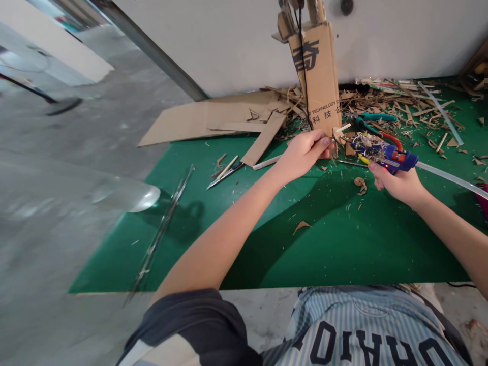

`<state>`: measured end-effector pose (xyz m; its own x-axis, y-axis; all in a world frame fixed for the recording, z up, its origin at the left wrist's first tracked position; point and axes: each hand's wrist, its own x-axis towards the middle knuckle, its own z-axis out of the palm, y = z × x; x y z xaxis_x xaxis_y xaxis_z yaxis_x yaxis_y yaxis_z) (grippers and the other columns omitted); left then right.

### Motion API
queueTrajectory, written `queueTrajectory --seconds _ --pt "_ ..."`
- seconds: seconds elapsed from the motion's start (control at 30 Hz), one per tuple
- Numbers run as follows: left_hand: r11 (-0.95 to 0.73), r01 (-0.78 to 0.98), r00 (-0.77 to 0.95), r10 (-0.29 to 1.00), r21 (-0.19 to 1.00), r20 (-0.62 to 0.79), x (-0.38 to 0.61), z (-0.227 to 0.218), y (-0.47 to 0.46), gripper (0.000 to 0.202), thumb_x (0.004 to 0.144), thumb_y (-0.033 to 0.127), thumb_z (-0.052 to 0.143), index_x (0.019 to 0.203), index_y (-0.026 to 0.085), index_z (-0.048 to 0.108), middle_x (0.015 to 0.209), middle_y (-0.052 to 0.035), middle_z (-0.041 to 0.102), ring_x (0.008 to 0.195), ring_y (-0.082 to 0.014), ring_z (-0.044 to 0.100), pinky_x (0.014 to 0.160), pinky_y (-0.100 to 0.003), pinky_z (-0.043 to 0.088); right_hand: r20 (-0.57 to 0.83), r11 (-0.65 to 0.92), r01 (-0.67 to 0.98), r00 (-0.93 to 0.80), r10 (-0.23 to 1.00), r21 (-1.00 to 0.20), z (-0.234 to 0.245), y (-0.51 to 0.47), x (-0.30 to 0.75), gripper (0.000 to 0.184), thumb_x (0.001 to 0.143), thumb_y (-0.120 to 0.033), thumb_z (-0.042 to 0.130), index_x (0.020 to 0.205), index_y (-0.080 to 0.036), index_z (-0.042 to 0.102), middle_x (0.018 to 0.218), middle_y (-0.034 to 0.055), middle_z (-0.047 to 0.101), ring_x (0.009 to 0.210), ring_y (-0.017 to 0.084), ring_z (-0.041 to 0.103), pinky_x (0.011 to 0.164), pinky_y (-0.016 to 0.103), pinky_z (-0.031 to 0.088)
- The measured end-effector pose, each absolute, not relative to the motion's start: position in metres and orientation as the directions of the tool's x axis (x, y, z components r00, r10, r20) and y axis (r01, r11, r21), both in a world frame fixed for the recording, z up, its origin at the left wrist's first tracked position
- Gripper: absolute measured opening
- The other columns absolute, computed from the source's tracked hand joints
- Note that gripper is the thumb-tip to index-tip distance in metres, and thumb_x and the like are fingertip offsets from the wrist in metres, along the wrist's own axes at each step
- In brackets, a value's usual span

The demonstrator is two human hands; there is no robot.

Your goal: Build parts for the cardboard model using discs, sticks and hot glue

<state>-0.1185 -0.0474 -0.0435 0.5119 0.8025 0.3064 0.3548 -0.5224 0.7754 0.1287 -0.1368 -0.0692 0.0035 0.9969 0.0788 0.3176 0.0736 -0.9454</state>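
The blue glue gun (407, 158) is gripped in my right hand (398, 184), its small light glowing red. Shreds and glue strands are stuck over its front, and a long translucent glue stick (452, 178) runs out of its back. Close to the nozzle, my left hand (305, 155) pinches a small tan cardboard piece (339, 135) with a pale stick by it. Just behind rises an upright cardboard structure (322, 76) printed with black characters, a black cord hanging down its front. My left fingertips hide part of its foot.
Teal-handled pliers (377, 118) lie behind the glue gun amid cardboard scraps (404, 104). Flat cardboard sheets (190, 118), a knife (224, 175) and thin clear rods (163, 229) lie to the left on the green tabletop (305, 254). A white wall stands behind; a clear rounded object (141, 197) shows at the left edge.
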Motion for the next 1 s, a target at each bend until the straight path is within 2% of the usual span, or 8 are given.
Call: queueTrajectory --seconds 0.37,0.67,1.0 --pt "-0.499 0.357 0.501 0.816 0.790 0.289 -0.1190 -0.0426 -0.0470 0.042 0.105 0.053 0.043 0.087 0.018 0.061 0.080 -0.0037 0.068 0.073 -0.0116 0.063 0.067 -0.023 0.051 0.093 0.086 0.330 0.005 0.996 -0.940 -0.0671 -0.1373 0.1282 0.047 0.084 -0.065 0.071 0.067 -0.023 0.058 0.051 -0.0023 0.054 0.047 0.014 0.053 0.050 0.033 0.048" --pt "-0.473 0.342 0.495 0.825 0.812 0.272 -0.1174 -0.0372 -0.0510 0.039 0.106 0.045 0.043 0.086 0.017 0.061 0.072 -0.0016 0.064 0.067 -0.0094 0.059 0.066 -0.022 0.049 0.087 0.075 0.351 0.017 0.996 -0.933 -0.0644 -0.1379 0.1274 0.050 0.083 -0.068 0.070 0.064 -0.024 0.057 0.051 -0.0018 0.054 0.047 0.015 0.055 0.051 0.035 0.048" --pt "-0.451 0.312 0.482 0.834 0.836 0.269 -0.1167 -0.0378 -0.0521 0.048 0.104 0.057 0.042 0.086 0.018 0.062 0.070 -0.0018 0.061 0.062 -0.0097 0.056 0.059 -0.022 0.046 0.068 0.051 0.327 0.039 0.997 -0.944 -0.0671 -0.1361 0.1281 0.047 0.082 -0.065 0.073 0.066 -0.024 0.057 0.051 -0.0020 0.055 0.047 0.015 0.056 0.052 0.035 0.049"
